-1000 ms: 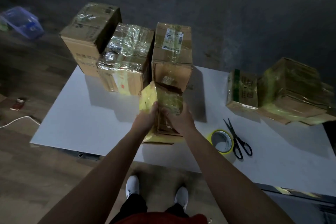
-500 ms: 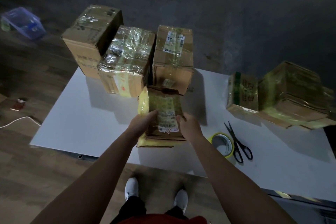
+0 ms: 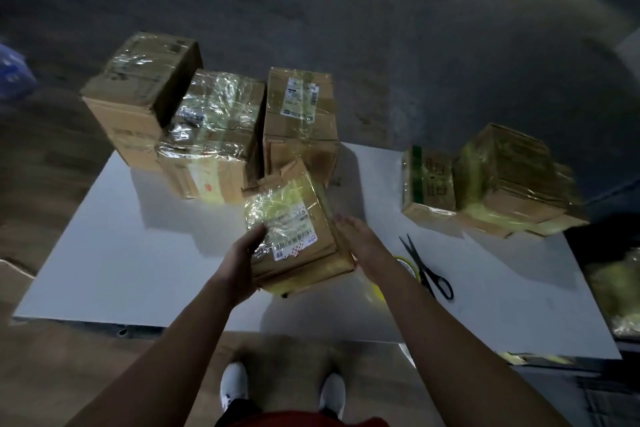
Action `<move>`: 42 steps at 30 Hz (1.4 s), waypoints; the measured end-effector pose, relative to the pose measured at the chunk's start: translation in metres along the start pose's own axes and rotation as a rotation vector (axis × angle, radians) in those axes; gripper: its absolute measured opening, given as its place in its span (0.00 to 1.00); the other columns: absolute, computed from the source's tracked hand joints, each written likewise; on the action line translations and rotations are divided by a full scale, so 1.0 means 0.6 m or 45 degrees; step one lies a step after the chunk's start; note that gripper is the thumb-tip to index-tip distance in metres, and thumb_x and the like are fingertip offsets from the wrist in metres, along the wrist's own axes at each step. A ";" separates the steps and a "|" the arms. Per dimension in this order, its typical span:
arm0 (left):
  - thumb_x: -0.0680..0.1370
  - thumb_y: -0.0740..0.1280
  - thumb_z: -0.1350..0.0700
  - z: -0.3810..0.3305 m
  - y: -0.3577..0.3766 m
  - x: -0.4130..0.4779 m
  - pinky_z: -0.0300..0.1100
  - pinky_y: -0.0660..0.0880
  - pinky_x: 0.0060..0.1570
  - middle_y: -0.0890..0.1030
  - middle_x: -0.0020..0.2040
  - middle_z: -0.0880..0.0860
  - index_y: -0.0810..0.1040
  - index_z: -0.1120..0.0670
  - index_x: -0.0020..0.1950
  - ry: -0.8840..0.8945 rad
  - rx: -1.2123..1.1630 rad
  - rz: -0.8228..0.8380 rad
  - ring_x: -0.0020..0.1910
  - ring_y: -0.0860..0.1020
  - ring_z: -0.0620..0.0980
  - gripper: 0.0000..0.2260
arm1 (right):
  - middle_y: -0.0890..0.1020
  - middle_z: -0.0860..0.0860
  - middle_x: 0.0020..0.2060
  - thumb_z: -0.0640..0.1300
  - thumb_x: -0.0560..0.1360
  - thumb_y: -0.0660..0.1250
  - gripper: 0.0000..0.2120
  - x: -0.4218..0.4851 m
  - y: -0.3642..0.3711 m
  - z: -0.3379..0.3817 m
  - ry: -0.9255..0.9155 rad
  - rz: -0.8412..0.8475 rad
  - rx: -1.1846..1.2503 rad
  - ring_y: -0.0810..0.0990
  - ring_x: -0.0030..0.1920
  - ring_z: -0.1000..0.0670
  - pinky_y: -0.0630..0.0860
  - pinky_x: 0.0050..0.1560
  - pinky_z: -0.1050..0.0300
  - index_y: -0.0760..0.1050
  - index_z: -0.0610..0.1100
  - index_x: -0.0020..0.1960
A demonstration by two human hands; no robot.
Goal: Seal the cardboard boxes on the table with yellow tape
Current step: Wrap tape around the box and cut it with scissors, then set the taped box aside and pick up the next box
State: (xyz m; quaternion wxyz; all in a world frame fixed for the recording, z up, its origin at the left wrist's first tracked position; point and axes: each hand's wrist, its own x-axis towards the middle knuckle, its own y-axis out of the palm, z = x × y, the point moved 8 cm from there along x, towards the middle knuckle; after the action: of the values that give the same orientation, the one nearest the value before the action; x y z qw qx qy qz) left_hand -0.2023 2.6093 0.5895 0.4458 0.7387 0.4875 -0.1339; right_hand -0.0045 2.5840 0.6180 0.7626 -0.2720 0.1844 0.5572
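Shoes (image 3: 235, 388), white and paired, stand on the wooden floor at the bottom of the view, just short of the white desk (image 3: 104, 253). Two bare forearms reach over the desk's near edge. The left hand (image 3: 242, 260) grips the small brown cardboard box (image 3: 298, 232), thumb on its top face and fingers curled round its left side. The right hand (image 3: 360, 243) lies flat against the box's right side, fingers straight and pressing. The box is tilted over the near middle of the desk, wrapped in glossy yellowish tape, with a white printed label on top; whether it touches the desk I cannot tell. Just right of the right forearm a roll of yellow tape (image 3: 408, 265) peeks out, mostly hidden, with black-handled scissors (image 3: 427, 270) beside it. Farther back, three larger taped cardboard boxes (image 3: 214, 135) stand in a row at the far left. Two more taped boxes (image 3: 512, 180) sit at the far right.
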 end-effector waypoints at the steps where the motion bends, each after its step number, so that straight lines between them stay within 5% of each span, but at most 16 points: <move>1: 0.82 0.57 0.46 0.003 -0.001 0.001 0.49 0.80 0.47 0.85 0.50 0.58 0.78 0.56 0.58 -0.022 0.010 -0.031 0.46 0.84 0.57 0.17 | 0.83 0.46 0.54 0.62 0.74 0.66 0.26 -0.006 0.002 -0.001 0.016 0.047 0.068 0.82 0.53 0.45 0.79 0.54 0.53 0.77 0.42 0.60; 4: 0.82 0.58 0.46 0.002 -0.007 0.006 0.52 0.78 0.48 0.84 0.49 0.60 0.77 0.59 0.55 -0.055 0.138 -0.212 0.47 0.82 0.58 0.17 | 0.84 0.44 0.49 0.54 0.77 0.66 0.17 -0.007 -0.004 0.002 -0.058 0.034 0.029 0.83 0.51 0.43 0.79 0.53 0.49 0.81 0.40 0.53; 7: 0.81 0.63 0.49 -0.017 -0.035 0.022 0.45 0.75 0.40 0.80 0.44 0.60 0.77 0.60 0.45 0.025 0.551 -0.489 0.40 0.79 0.56 0.14 | 0.82 0.47 0.48 0.54 0.75 0.69 0.16 -0.009 -0.015 0.014 -0.137 -0.105 -0.220 0.81 0.50 0.46 0.78 0.49 0.52 0.78 0.42 0.54; 10: 0.81 0.62 0.52 -0.028 -0.011 0.028 0.43 0.70 0.37 0.74 0.35 0.57 0.76 0.61 0.40 0.111 0.838 -0.501 0.32 0.72 0.51 0.16 | 0.82 0.48 0.52 0.56 0.73 0.70 0.22 -0.008 -0.017 0.021 -0.186 -0.209 -0.487 0.80 0.52 0.47 0.78 0.53 0.50 0.76 0.43 0.60; 12: 0.83 0.57 0.50 -0.037 0.020 0.023 0.41 0.70 0.34 0.76 0.39 0.55 0.76 0.62 0.45 0.165 0.964 -0.485 0.34 0.73 0.48 0.17 | 0.82 0.47 0.54 0.57 0.73 0.69 0.24 -0.013 -0.021 0.031 -0.214 -0.336 -0.616 0.79 0.54 0.45 0.76 0.54 0.51 0.76 0.42 0.62; 15: 0.83 0.54 0.43 -0.037 0.062 0.021 0.45 0.76 0.40 0.77 0.44 0.52 0.74 0.59 0.52 0.192 0.781 -0.387 0.42 0.75 0.48 0.20 | 0.82 0.44 0.56 0.59 0.75 0.67 0.26 -0.022 -0.023 0.044 -0.246 -0.498 -0.780 0.78 0.57 0.42 0.75 0.54 0.52 0.75 0.41 0.64; 18: 0.80 0.60 0.41 -0.030 0.085 0.021 0.41 0.76 0.37 0.80 0.43 0.54 0.77 0.58 0.49 0.169 0.789 -0.245 0.43 0.79 0.51 0.19 | 0.82 0.42 0.53 0.56 0.77 0.65 0.21 -0.034 -0.019 0.058 -0.316 -0.563 -0.863 0.79 0.55 0.40 0.74 0.50 0.52 0.77 0.40 0.61; 21: 0.79 0.67 0.49 -0.037 0.072 0.025 0.39 0.73 0.31 0.79 0.39 0.55 0.77 0.59 0.45 0.208 0.777 -0.278 0.35 0.77 0.51 0.13 | 0.83 0.41 0.46 0.51 0.80 0.60 0.16 -0.039 -0.015 0.069 -0.387 -0.594 -0.888 0.79 0.48 0.39 0.71 0.43 0.53 0.79 0.40 0.52; 25: 0.79 0.66 0.51 -0.047 0.030 0.041 0.49 0.78 0.42 0.79 0.45 0.60 0.77 0.61 0.52 0.121 0.625 -0.355 0.41 0.78 0.56 0.13 | 0.77 0.47 0.32 0.47 0.81 0.60 0.15 -0.041 -0.007 0.075 -0.449 -0.534 -0.753 0.74 0.37 0.45 0.63 0.37 0.56 0.74 0.45 0.37; 28: 0.79 0.67 0.51 -0.066 0.006 0.043 0.49 0.78 0.46 0.79 0.56 0.59 0.73 0.57 0.66 0.175 0.737 -0.399 0.49 0.78 0.56 0.18 | 0.81 0.49 0.45 0.49 0.79 0.63 0.10 -0.015 0.012 0.056 -0.379 -0.353 -0.665 0.78 0.47 0.49 0.71 0.44 0.57 0.78 0.44 0.52; 30: 0.79 0.66 0.52 -0.092 -0.013 0.033 0.50 0.77 0.51 0.77 0.61 0.58 0.69 0.57 0.70 0.286 0.976 -0.533 0.53 0.77 0.56 0.21 | 0.77 0.45 0.61 0.62 0.74 0.65 0.29 0.005 0.023 0.019 -0.165 -0.215 -0.645 0.76 0.60 0.45 0.73 0.59 0.51 0.71 0.46 0.68; 33: 0.81 0.60 0.49 -0.111 -0.026 0.025 0.55 0.76 0.58 0.78 0.60 0.60 0.73 0.59 0.67 0.376 1.189 -0.562 0.58 0.77 0.60 0.19 | 0.64 0.48 0.74 0.74 0.66 0.64 0.49 0.014 0.036 -0.016 0.074 -0.071 -0.635 0.65 0.72 0.43 0.66 0.69 0.48 0.55 0.49 0.77; 37: 0.70 0.56 0.25 -0.096 -0.027 0.024 0.54 0.73 0.62 0.76 0.64 0.61 0.71 0.60 0.69 0.153 1.112 -0.327 0.62 0.75 0.61 0.44 | 0.73 0.52 0.66 0.70 0.64 0.71 0.45 0.020 0.062 -0.002 0.047 -0.035 -0.480 0.73 0.65 0.49 0.70 0.63 0.54 0.64 0.48 0.73; 40: 0.73 0.62 0.30 -0.093 -0.030 0.028 0.49 0.72 0.56 0.73 0.67 0.61 0.69 0.60 0.71 0.057 1.018 -0.230 0.61 0.74 0.59 0.40 | 0.77 0.50 0.63 0.71 0.61 0.72 0.45 0.029 0.067 0.002 0.016 -0.022 -0.491 0.77 0.59 0.48 0.76 0.57 0.52 0.68 0.48 0.70; 42: 0.74 0.62 0.33 -0.092 -0.039 0.032 0.50 0.73 0.56 0.73 0.67 0.60 0.69 0.60 0.70 0.025 0.971 -0.205 0.61 0.74 0.59 0.36 | 0.76 0.48 0.63 0.63 0.69 0.71 0.37 0.025 0.058 0.005 0.037 -0.048 -0.498 0.78 0.56 0.48 0.79 0.45 0.56 0.65 0.45 0.71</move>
State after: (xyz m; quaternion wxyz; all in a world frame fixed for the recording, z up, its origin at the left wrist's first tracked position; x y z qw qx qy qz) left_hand -0.2255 2.6674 0.5966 0.1226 0.8121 0.4633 -0.3329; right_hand -0.0328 2.6053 0.6042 0.7028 -0.4264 0.0785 0.5640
